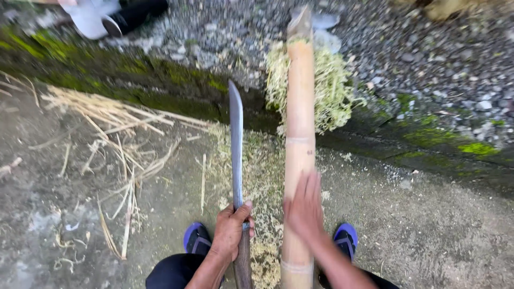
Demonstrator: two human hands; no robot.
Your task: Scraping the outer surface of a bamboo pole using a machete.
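The left hand is closed tight around the dark handle of a long knife. The blade points away from the person, out over the ground. The right hand lies flat on a thick bamboo pole, with the fingers spread out along it. This hand is blurry, so it is hard to tell if it presses or just rests there. The two hands are near each other, side by side, but they do not touch.

The pole runs from between the person's feet out to a stone edge. Its far end is cut at a slant. A heap of pale curly shavings hangs around the pole near that end.

The ground is rough grey concrete with small wood bits scattered on it. Thin bamboo strips lie to the left. A low stone edge covered in green moss crosses the view, and grey gravel lies beyond it. Blue shoes show at the bottom. This is outdoors in daylight.
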